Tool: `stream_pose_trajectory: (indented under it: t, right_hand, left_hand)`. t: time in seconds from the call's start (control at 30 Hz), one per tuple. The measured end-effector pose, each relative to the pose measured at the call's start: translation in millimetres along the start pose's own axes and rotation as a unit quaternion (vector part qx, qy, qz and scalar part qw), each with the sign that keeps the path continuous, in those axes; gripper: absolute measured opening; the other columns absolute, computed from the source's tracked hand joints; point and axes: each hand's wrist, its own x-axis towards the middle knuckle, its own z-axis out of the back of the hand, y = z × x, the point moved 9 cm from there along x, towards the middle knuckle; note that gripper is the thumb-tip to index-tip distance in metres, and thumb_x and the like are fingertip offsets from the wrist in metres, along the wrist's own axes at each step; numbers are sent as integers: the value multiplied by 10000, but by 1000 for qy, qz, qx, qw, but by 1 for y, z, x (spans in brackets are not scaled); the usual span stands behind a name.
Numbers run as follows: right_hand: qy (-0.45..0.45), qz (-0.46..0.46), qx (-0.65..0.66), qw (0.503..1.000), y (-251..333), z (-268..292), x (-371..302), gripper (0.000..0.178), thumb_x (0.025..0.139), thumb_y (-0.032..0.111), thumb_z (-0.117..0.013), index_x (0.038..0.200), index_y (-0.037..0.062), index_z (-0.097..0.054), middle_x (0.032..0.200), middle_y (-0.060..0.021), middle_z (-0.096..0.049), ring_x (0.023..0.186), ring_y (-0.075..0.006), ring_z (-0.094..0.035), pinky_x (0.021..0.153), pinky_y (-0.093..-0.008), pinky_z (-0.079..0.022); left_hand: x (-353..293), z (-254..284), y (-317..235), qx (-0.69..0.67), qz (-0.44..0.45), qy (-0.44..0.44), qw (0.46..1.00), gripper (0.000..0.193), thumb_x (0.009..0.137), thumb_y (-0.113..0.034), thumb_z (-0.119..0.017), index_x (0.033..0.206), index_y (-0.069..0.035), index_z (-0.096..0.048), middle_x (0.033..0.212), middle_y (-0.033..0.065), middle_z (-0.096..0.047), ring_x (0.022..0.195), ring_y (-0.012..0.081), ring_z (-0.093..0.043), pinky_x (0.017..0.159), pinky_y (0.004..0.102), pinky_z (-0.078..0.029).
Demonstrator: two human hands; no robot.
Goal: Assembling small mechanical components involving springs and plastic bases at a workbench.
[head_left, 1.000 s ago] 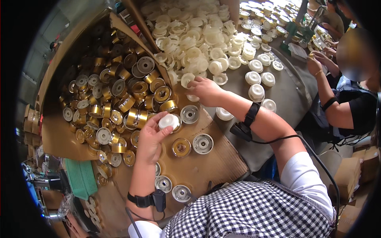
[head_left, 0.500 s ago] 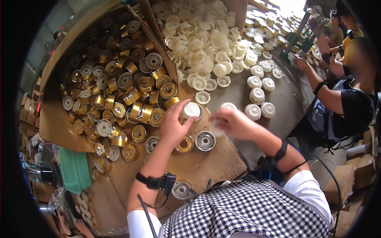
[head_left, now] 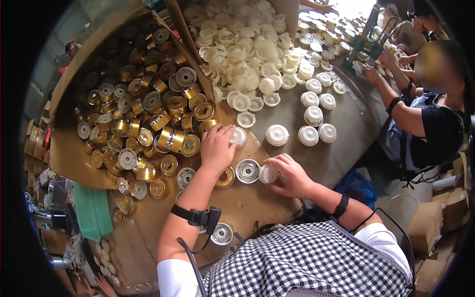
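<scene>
Left hand (head_left: 217,148) cups a white cap (head_left: 238,136) beyond the silver hub (head_left: 248,171), right hand (head_left: 291,177) pinches another cap (head_left: 268,174) beside it, apparently mid-fitting, needing alignment

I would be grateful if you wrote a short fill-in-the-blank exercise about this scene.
1. The left hand touches one round ____ plastic cap; the right hand holds another.
2. Round gold metal parts are heaped in a brown open box made of ____.
3. The perforated plastic basket is coloured ____.
4. The crumpled blue plastic bag is on the person's ____ side.

Missing words: white; cardboard; green; right.
</scene>
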Motion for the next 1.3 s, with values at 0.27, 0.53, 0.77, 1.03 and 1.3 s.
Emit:
stream_pose_trajectory:
  t: [0.27, 0.53, 0.77, 1.03, 1.3]
  right_hand:
    - [-70, 45, -72, 994, 45, -1, 33, 627, 729, 357, -860, 1227, 29, -668, 1222, -152, -627, 1167, -345, -568, 1021, -456, -492]
    - [-53, 59, -181, 980, 43, -41, 33, 853, 803, 396, -799, 1513, 51, -476, 1536, -147, -476, 1459, -352, -387, 1233, -531, -261]
    - [-44, 29, -274, 960, -11, -26, 18, 862, 785, 426, -804, 1547, 186, -479, 1616, -64, -420, 1565, -341, -236, 1276, -625, -17]
    - [-127, -49, -326, 935, -63, 60, -9, 742, 736, 576, -835, 1404, 318, -639, 1603, -6, -438, 1550, -358, -251, 1262, -652, 27]
    - [-196, -98, -341, 914, -132, 141, -28, 779, 656, 540, -907, 1363, 320, -666, 1573, -25, -483, 1514, -346, -324, 1248, -681, -66]
  left_hand:
    - [-5, 1, 0, -7, -18, -11, 1000, 545, 795, -261, -831, 1295, -91, -695, 1287, 43, -712, 1249, 265, -581, 1060, 436, -427]
    - [-18, -2, -7, 7, -31, 6, 999, 541, 806, -262, -812, 1306, -95, -687, 1274, 47, -711, 1191, 267, -602, 1027, 434, -440]
    - [-12, 5, -22, 18, -41, 7, 999, 513, 786, -259, -825, 1258, -91, -714, 1261, 26, -730, 1081, 247, -640, 1001, 415, -438]
    - [34, -64, -74, -88, -100, 9, 991, 587, 811, -295, -827, 1342, -110, -658, 1344, 65, -682, 1087, 304, -692, 941, 424, -539]
    - [111, -114, -139, -106, -111, 51, 987, 570, 844, -269, -814, 1365, -110, -644, 1357, 76, -656, 1114, 313, -688, 940, 427, -562]
